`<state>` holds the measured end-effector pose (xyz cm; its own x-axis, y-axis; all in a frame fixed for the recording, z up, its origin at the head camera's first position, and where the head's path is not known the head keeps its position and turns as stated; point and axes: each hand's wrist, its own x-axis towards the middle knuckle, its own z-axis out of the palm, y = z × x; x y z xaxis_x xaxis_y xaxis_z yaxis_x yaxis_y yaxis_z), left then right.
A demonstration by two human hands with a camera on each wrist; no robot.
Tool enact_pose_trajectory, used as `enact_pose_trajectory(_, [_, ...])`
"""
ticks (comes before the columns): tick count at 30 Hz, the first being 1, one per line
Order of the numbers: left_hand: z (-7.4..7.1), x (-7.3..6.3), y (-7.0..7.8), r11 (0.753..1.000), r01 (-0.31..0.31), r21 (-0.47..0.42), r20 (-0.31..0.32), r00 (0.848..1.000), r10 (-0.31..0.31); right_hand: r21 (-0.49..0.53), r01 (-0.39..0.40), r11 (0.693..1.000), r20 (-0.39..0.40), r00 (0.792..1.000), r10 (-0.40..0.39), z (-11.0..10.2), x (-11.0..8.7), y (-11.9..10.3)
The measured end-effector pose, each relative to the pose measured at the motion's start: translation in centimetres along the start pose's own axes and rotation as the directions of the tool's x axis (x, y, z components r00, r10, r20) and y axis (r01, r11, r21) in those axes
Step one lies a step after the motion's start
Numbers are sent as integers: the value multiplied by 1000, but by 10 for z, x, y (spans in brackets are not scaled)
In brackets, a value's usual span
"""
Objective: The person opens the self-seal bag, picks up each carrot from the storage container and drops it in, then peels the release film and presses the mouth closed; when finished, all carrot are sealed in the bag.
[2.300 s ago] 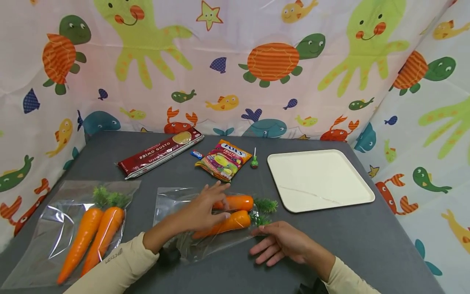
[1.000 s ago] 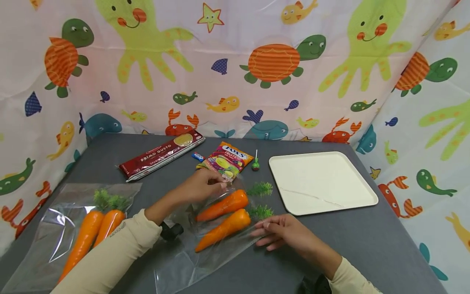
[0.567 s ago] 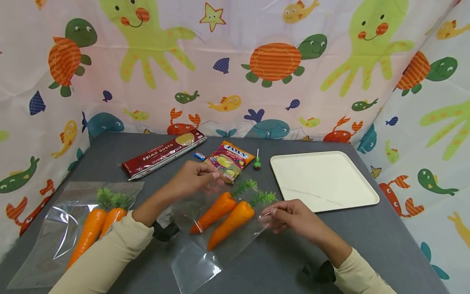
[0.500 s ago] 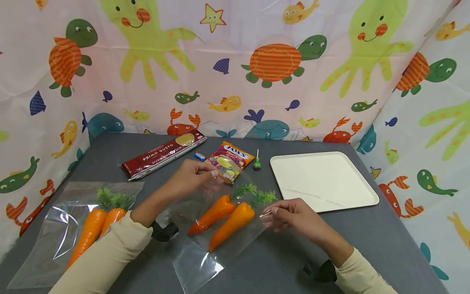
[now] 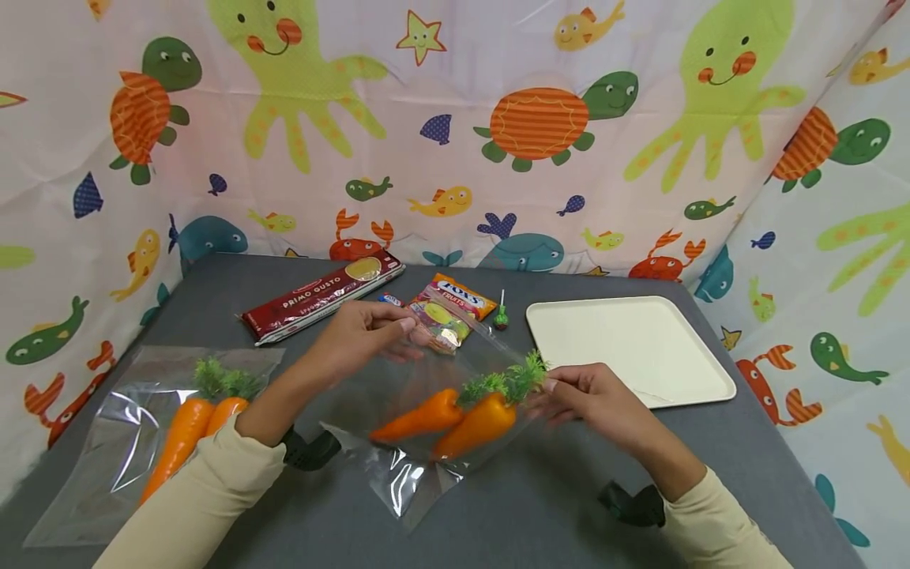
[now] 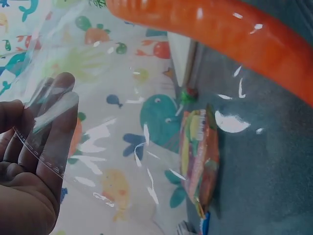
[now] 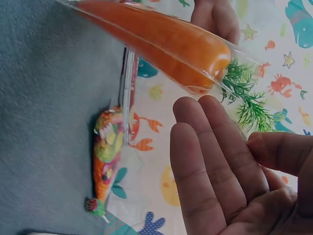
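Observation:
A clear zip bag [image 5: 405, 482] with two orange carrots [image 5: 478, 427] inside is held up, tilted, at the middle of the table in the head view. Their feathery green tops [image 5: 508, 379] point to the upper right. My left hand [image 5: 355, 336] pinches the bag's left edge between thumb and fingers; the left wrist view shows the film across those fingers [image 6: 62, 112]. On the other side, my right hand [image 5: 604, 403] pinches the bag's right edge beside the green tops. In the right wrist view, its thumb meets the index finger while the other fingers [image 7: 188, 161] extend.
Another clear bag [image 5: 107, 450] with two carrots lies at the left, partly behind the left sleeve. Farther back are a red Primo Gusto packet [image 5: 323, 296], a Fox's candy bag [image 5: 465, 300], a small blue candy [image 5: 390, 299] and a lollipop [image 5: 501, 316]. A cream tray [image 5: 633, 340] stands right.
Both hands have taken the bag's edges and raised it from the table. The carrots have slid and tilted within it, and the bag's upper edge now overlaps the candy bag.

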<state>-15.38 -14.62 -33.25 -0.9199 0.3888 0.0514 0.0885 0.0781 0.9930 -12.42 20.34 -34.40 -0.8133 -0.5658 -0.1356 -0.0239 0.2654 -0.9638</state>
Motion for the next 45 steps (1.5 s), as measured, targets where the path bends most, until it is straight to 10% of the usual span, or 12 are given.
enact_pose_trajectory(24, [6,-21,29,965,-259,39,-55,964,260,-246,149,958,-140,972,-187,-11,2,-46])
enact_pose_trajectory(45, [11,-27,53,919,-351,178,-107,922,372,-387,252,887,-211,912,-351,-22,1,-62])
